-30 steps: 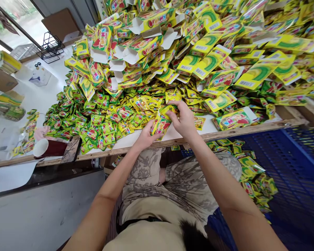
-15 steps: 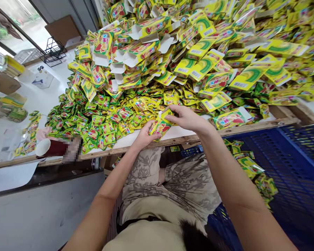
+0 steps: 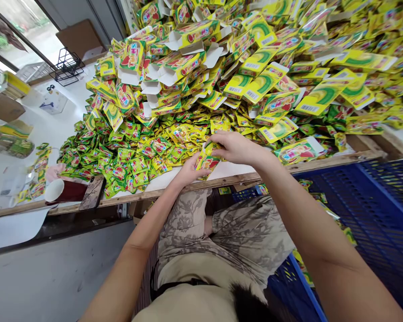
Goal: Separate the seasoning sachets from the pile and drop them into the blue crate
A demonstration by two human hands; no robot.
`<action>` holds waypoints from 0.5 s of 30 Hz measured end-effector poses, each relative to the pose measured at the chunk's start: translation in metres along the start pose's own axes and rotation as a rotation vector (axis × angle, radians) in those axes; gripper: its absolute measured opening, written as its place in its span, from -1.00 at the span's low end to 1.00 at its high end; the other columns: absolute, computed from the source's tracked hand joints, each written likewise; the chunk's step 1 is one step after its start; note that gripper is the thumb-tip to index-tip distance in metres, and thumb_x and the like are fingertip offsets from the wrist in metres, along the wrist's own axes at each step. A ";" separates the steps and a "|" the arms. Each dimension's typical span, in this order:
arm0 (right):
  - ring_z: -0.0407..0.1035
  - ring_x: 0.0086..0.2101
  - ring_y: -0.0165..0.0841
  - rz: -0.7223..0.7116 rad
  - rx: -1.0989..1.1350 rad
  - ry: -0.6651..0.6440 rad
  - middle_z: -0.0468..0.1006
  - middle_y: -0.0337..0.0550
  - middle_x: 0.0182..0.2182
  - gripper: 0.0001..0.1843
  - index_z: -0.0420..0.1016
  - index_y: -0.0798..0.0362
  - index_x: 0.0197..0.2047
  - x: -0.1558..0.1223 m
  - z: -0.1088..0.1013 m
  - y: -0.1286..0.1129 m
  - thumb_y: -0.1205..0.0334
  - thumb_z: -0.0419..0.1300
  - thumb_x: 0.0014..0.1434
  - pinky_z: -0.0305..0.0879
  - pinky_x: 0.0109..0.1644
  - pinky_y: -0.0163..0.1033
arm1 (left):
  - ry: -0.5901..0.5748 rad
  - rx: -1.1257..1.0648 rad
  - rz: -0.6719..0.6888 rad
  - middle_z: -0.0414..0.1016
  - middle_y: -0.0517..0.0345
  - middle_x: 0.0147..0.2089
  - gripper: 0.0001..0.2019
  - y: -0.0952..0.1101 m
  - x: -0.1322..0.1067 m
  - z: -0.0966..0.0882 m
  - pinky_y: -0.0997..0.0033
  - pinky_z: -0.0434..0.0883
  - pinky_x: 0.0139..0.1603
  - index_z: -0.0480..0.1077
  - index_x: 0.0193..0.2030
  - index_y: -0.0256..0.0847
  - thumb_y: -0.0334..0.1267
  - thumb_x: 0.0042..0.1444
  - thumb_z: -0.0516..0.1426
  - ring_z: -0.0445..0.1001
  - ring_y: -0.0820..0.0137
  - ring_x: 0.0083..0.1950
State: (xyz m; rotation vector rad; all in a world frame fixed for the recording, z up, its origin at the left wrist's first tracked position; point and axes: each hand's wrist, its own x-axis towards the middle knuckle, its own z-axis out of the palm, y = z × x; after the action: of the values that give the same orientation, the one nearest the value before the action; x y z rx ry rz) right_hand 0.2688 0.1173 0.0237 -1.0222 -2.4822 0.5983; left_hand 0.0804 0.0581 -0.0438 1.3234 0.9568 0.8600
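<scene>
My left hand [image 3: 188,172] is closed round the lower end of a small yellow-green carton [image 3: 206,162] held just above the table's front edge. My right hand [image 3: 236,147] is closed over the carton's top end, fingers pressed on it. Right behind my hands lies a spread of small green and yellow sachets [image 3: 130,156]. Beyond that rises a big heap of open yellow cartons [image 3: 241,67] with white flaps. One filled carton [image 3: 297,152] lies on the table to the right of my right hand.
A wooden strip [image 3: 322,164] edges the white table [image 3: 58,127]. A blue crate [image 3: 372,210] with several sachets in it stands at my right. A red paper cup [image 3: 62,190] and a phone [image 3: 92,192] lie at the left edge. A wire rack [image 3: 67,65] stands far left.
My right hand has shifted from beside the carton onto its top end. The left hand has kept its hold on the carton. My right elbow moved in, covering more of the crate.
</scene>
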 end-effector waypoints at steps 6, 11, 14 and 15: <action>0.38 -0.21 -0.17 0.034 -0.118 0.029 0.48 0.01 -0.24 -0.75 0.44 0.07 -0.15 -0.006 0.016 -0.018 0.44 0.11 0.07 0.26 -0.19 -0.17 | -0.002 -0.019 0.022 0.48 -0.04 0.06 -0.22 -0.006 -0.003 -0.003 0.10 0.37 0.16 0.30 0.12 -0.25 0.09 -0.22 0.38 0.44 0.08 0.10; 0.38 -0.19 -0.21 0.004 -0.151 -0.091 0.48 0.03 -0.20 -0.77 0.44 0.10 -0.17 -0.007 0.009 -0.028 0.43 0.05 0.13 0.24 -0.19 -0.21 | 0.016 -0.050 0.017 0.52 -0.01 -0.04 -0.24 -0.010 -0.004 -0.003 0.20 0.41 0.05 0.34 0.06 -0.27 0.06 -0.27 0.41 0.48 0.15 0.00; 0.38 -0.22 -0.25 -0.015 -0.033 -0.200 0.51 -0.04 -0.23 -0.81 0.47 0.07 -0.19 -0.005 -0.006 -0.023 0.36 0.11 0.12 0.24 -0.16 -0.22 | 0.023 -0.071 0.003 0.54 0.01 -0.07 -0.27 -0.010 -0.004 -0.001 0.25 0.40 0.01 0.37 0.02 -0.27 0.03 -0.29 0.42 0.49 0.18 -0.05; 0.39 -0.23 -0.27 -0.004 0.009 -0.228 0.53 -0.06 -0.24 -0.80 0.47 0.07 -0.17 -0.004 -0.010 -0.022 0.33 0.12 0.12 0.24 -0.16 -0.23 | 0.024 -0.080 -0.002 0.54 0.00 -0.06 -0.28 -0.009 -0.004 0.000 0.26 0.40 0.01 0.38 0.01 -0.27 0.02 -0.30 0.43 0.49 0.19 -0.05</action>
State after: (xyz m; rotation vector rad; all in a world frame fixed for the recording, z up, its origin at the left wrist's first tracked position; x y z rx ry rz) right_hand 0.2644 0.1028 0.0428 -0.9946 -2.6732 0.7621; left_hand 0.0781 0.0536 -0.0524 1.2465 0.9330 0.9058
